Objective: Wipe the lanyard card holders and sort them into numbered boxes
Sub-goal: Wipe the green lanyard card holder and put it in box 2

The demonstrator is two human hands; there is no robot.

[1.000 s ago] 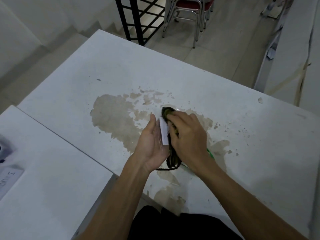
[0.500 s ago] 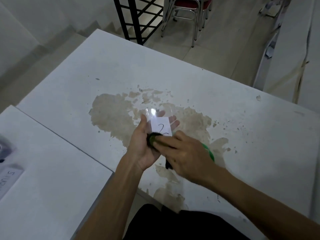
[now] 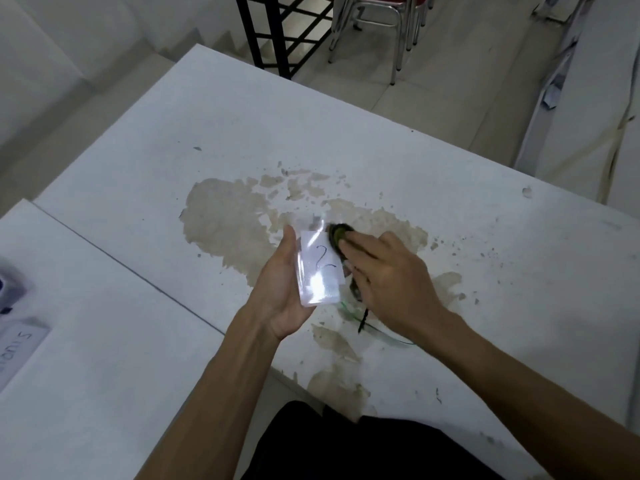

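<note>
A clear plastic card holder (image 3: 317,268) with a white card marked "2" lies in the palm of my left hand (image 3: 280,289), which cradles it from below, thumb along its left edge. My right hand (image 3: 388,275) grips a dark green cloth (image 3: 337,235) and presses it against the holder's upper right edge. A green lanyard cord (image 3: 377,332) trails from under my right hand onto the white table (image 3: 346,150). No numbered boxes are in view.
The table has a large brown patch of peeled paint (image 3: 225,216) under my hands. A second white table (image 3: 86,358) abuts on the left, carrying a labelled object (image 3: 17,344) at its left edge. A black railing (image 3: 277,29) and metal chairs (image 3: 377,26) stand beyond.
My right hand has swept the cloth from the holder's lower part up to its upper right edge. The holder now lies flatter, its "2" card fully showing.
</note>
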